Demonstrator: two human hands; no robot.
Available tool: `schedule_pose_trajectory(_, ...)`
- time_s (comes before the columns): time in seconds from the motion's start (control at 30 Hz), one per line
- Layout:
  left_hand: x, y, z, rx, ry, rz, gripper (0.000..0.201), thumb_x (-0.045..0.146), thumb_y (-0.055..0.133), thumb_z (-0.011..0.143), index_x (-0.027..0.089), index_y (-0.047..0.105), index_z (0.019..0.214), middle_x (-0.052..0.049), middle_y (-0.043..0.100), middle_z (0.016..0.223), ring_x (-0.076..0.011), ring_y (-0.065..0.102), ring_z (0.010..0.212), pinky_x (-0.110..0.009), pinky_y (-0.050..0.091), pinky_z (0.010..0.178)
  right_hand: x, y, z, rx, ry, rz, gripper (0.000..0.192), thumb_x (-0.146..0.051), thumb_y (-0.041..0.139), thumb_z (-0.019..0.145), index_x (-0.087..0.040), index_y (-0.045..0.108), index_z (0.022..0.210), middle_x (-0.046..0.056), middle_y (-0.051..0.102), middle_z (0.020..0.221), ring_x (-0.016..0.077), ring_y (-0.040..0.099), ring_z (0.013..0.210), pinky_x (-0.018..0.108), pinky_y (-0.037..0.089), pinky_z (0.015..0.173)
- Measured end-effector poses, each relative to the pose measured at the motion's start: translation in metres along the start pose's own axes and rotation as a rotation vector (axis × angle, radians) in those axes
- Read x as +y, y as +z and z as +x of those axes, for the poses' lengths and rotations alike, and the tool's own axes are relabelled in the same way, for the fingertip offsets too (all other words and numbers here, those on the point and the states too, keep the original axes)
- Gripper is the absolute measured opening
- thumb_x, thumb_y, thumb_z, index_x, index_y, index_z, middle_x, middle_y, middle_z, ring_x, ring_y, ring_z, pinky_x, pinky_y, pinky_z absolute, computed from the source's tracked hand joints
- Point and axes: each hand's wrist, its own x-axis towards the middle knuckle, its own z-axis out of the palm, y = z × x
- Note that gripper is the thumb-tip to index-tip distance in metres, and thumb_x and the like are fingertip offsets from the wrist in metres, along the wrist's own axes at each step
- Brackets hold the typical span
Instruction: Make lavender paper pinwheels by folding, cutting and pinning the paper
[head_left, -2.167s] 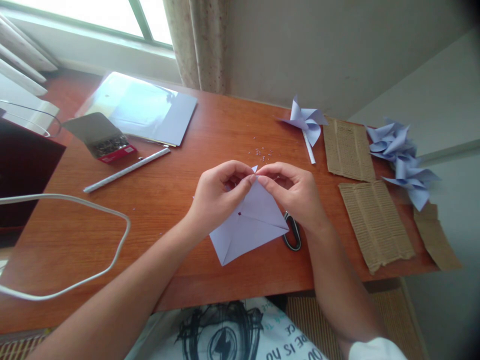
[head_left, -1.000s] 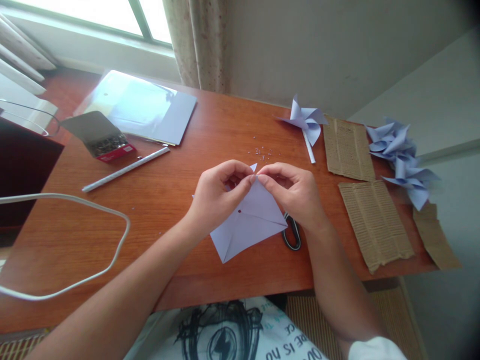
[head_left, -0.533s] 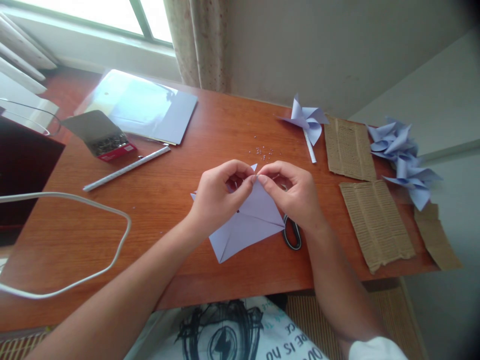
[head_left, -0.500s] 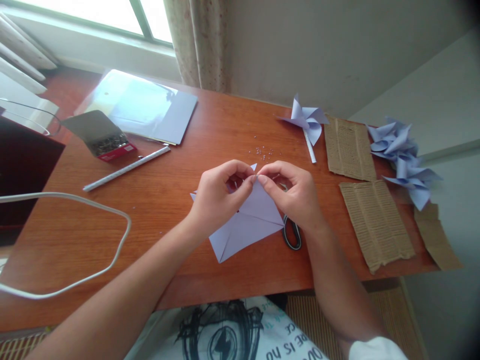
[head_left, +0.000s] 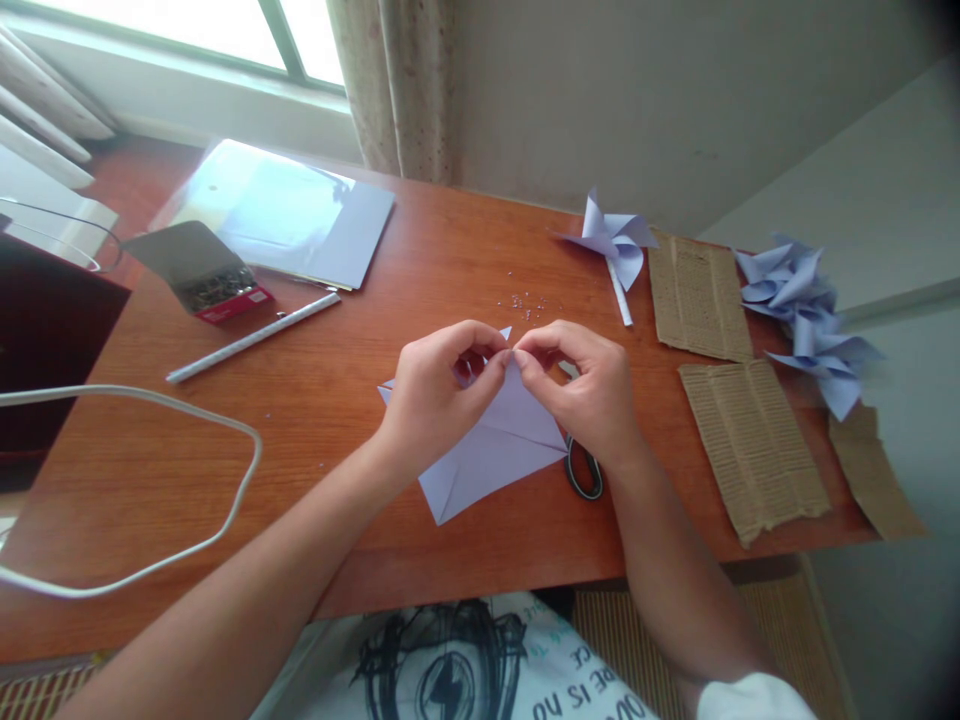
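Note:
My left hand (head_left: 450,385) and my right hand (head_left: 581,385) meet fingertip to fingertip, thumbs and forefingers pinched. Whatever is between them is too small to make out. Beneath them lies a pale lilac sheet of paper (head_left: 491,455), cut and creased along diagonals, partly covered by my hands. Scissors (head_left: 583,470) poke out from under my right hand, one dark handle loop showing. Just beyond my fingers, several tiny beads (head_left: 527,303) are scattered on the table.
A paper pinwheel (head_left: 611,240) on a white stick lies at the back, more pinwheels (head_left: 802,300) at right near cardboard pieces (head_left: 750,445). To the left are an open box of pins (head_left: 217,290), a rolled paper stick (head_left: 255,337), a clear folder (head_left: 292,210) and a white cable (head_left: 247,480).
Both hands stay nearly in place, still pinched together. The paper beneath them has shifted very slightly to the left.

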Motion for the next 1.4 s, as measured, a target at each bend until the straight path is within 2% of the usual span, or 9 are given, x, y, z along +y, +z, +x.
schedule_pose_trajectory(0.3,0.001,0.001,-0.001,0.005,0.023,0.013,0.005,0.022,0.067,0.086,0.018,0.068,0.082,-0.002,0.071,0.076,-0.0126,0.06,0.065,-0.026,0.049,0.061,-0.002,0.002,0.0,0.057,-0.033,-0.045,0.012,-0.017,0.065,0.088,-0.026,0.066,0.081,-0.001,0.07,0.078,0.0157,0.063,0.07,0.033,0.053,0.069)
schedule_pose_trajectory(0.87,0.002,0.001,-0.002,0.092,0.091,0.063,0.003,0.016,0.067,0.084,0.017,0.069,0.082,-0.001,0.072,0.076,-0.0114,0.061,0.064,-0.025,0.049,0.061,0.004,0.006,-0.002,0.002,0.059,0.119,0.004,-0.02,0.067,0.089,-0.022,0.069,0.086,0.0,0.072,0.083,0.0152,0.067,0.076,0.029,0.055,0.07)
schedule_pose_trajectory(1.17,0.001,0.002,-0.002,0.105,0.085,0.015,0.004,0.016,0.067,0.084,0.017,0.065,0.08,0.001,0.069,0.073,-0.0099,0.06,0.062,-0.022,0.05,0.059,0.003,0.011,-0.004,0.085,-0.166,-0.077,0.009,-0.017,0.064,0.093,-0.023,0.067,0.087,0.0,0.067,0.078,0.014,0.062,0.071,0.03,0.052,0.07)
schedule_pose_trajectory(1.4,0.002,0.001,-0.004,0.087,0.1,0.022,0.005,0.018,0.065,0.086,0.017,0.064,0.081,0.0,0.068,0.075,-0.011,0.061,0.064,-0.023,0.052,0.062,0.001,0.014,-0.005,0.188,-0.198,-0.103,0.007,-0.018,0.066,0.093,-0.023,0.068,0.089,0.0,0.07,0.079,0.0139,0.063,0.069,0.029,0.052,0.068)
